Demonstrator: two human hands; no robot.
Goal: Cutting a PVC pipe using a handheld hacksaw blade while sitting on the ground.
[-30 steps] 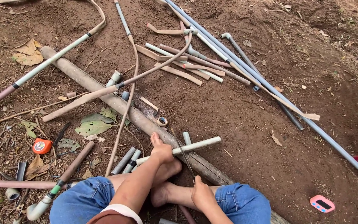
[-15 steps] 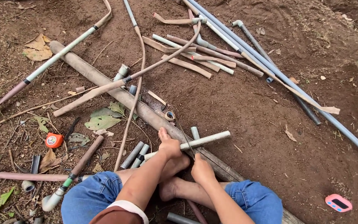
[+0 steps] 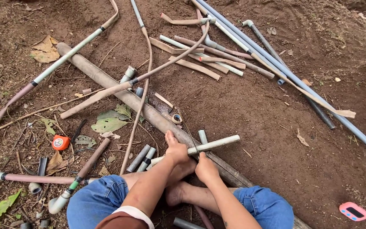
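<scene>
I sit on bare soil with my feet [image 3: 178, 193] tucked in front of me. My left hand [image 3: 176, 149] presses down on a short pale pipe [image 3: 217, 143] that lies across a long, thick, dirty pipe [image 3: 106, 82]. Just right of it, my right hand [image 3: 206, 168] is closed against the near side of the pale pipe. It grips the end of a thin dark blade [image 3: 190, 136] that runs over the pipe and away from me. What the fingers hide of the blade's handle cannot be seen.
Short grey pipe pieces [image 3: 142, 157] lie left of my hands. An orange tape measure [image 3: 60, 142] lies further left and a tape roll [image 3: 177, 118] beside the thick pipe. Long blue-grey pipes [image 3: 293, 78] run down the right. A pink device [image 3: 353, 211] sits at the lower right.
My right hand has moved up from beside my knee to the pale pipe, next to my left hand. The left hand has stayed on the pipe.
</scene>
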